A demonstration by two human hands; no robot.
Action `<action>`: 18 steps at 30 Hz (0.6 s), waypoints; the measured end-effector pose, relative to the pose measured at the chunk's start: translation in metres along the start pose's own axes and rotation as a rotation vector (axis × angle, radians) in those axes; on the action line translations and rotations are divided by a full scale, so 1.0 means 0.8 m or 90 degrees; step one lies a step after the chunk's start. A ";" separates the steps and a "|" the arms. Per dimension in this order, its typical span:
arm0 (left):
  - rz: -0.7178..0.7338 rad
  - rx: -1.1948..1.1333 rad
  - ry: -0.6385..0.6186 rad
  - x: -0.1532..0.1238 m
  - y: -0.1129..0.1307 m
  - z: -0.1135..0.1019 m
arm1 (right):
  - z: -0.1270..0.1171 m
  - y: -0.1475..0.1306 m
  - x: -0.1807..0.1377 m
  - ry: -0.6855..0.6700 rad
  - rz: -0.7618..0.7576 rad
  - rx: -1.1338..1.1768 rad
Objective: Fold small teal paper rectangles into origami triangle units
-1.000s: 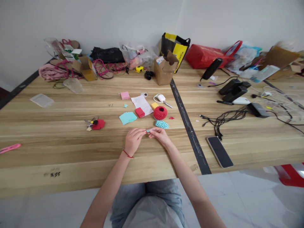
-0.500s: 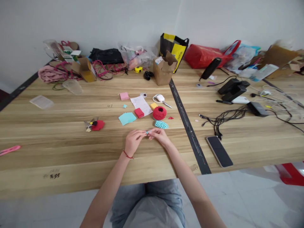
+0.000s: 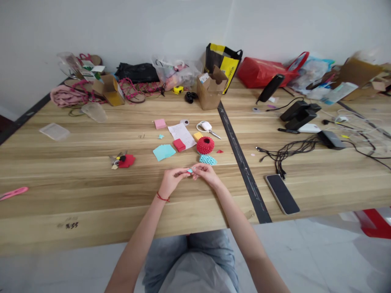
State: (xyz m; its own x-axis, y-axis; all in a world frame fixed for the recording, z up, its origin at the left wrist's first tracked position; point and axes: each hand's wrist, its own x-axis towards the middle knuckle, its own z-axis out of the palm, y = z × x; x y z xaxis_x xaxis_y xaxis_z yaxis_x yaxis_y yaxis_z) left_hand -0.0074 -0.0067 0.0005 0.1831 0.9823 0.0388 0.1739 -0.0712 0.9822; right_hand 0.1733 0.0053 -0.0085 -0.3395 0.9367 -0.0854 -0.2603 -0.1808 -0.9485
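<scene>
We pinch one tiny teal paper piece (image 3: 190, 171) between our left hand (image 3: 171, 181) and right hand (image 3: 207, 174); one ribbed red paper ring (image 3: 205, 145) sits beyond.

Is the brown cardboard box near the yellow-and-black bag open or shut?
Open: the brown cardboard box has its top flaps standing up and apart. Its contents cannot be made out.

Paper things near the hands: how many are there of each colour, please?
Teal: 4 (small piece pinched by left hand and right hand, woven piece, sheet, scrap)
Red: 3 (ring, block, scrap)
Pink: 1 (pad)
Yellow: 1 (pad)
White: 1 (note)
Total: 10
</scene>
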 end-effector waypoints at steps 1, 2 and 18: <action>0.014 0.013 0.001 0.000 0.001 0.000 | 0.000 0.001 0.000 0.000 0.002 0.005; 0.030 0.028 0.001 -0.001 0.003 0.000 | 0.000 0.001 0.000 0.001 0.005 0.010; 0.188 0.179 0.044 -0.003 -0.004 -0.001 | 0.002 0.003 -0.001 -0.006 0.052 0.069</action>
State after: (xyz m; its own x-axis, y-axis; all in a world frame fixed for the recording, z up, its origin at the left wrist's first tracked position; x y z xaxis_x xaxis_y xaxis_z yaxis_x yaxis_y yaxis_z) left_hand -0.0088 -0.0084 -0.0024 0.2014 0.9209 0.3337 0.3824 -0.3876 0.8388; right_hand 0.1717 0.0036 -0.0098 -0.3715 0.9149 -0.1579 -0.3274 -0.2883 -0.8998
